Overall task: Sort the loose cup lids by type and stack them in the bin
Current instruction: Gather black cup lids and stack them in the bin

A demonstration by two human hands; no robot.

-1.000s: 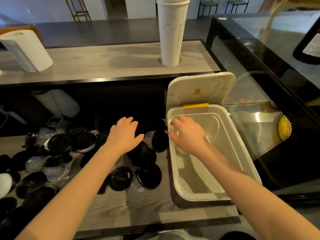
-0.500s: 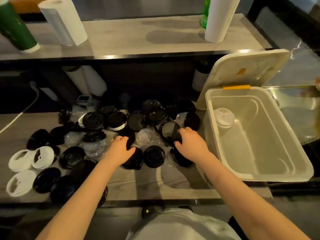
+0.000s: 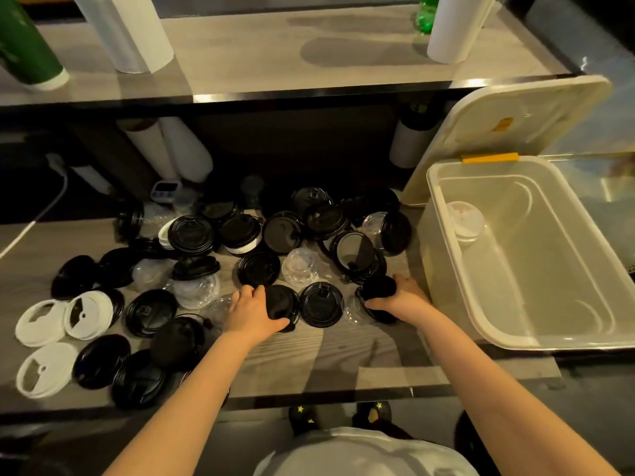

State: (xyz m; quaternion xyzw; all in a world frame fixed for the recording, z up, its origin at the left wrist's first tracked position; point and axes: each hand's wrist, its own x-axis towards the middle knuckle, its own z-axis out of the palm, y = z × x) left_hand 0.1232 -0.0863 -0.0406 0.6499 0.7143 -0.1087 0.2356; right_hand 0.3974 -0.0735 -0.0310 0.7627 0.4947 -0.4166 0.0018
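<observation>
Grips a black lid (image 3: 283, 305) with the left hand (image 3: 252, 312), fingers curled over its edge. Clasps a second black lid (image 3: 378, 297) in the right hand (image 3: 405, 298), just beside the bin (image 3: 446, 242). Leans over a counter (image 3: 343, 359) strewn with loose lids (image 3: 285, 231), white lids (image 3: 44, 324) far left, one clear lid (image 3: 464, 221) inside the open bin.

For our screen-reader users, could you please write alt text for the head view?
The left hand grips a black lid and the right hand a second black lid, amid black, clear and white lids on a counter. At right, an open bin holds one clear lid.
</observation>
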